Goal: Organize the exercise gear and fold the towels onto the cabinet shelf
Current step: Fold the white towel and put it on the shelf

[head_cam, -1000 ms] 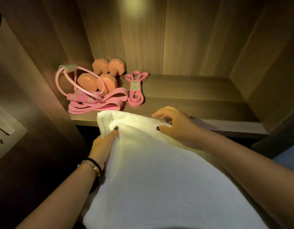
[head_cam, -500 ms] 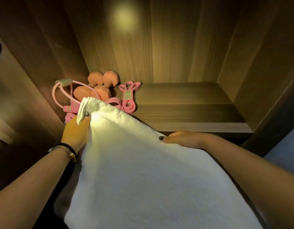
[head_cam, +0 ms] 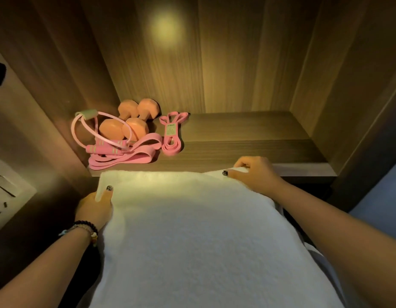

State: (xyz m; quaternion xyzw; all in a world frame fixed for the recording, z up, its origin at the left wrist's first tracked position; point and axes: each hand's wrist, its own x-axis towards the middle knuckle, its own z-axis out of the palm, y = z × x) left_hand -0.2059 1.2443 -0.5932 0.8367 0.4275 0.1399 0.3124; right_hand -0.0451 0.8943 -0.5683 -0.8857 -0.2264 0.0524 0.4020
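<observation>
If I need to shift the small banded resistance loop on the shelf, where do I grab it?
Pinch the small banded loop at its labelled middle, coming from the right and above. It lies flat, long axis front to back, and the label wrap bundles the strands there. The shelf to its right is bare, while the wide pink band and dumbbells crowd its left.

Both forearms are bare, with no sleeves in view. The left hand (head_cam: 93, 206) has a dark, speckled polish on its thumbnail, and the right hand (head_cam: 254, 174) shows the same polish on its thumbnail. The left wrist wears stacked bracelets (head_cam: 87, 228): a strand of round black beads, a strand of pale beads with a few coloured ones, and a thin light cord.
</observation>
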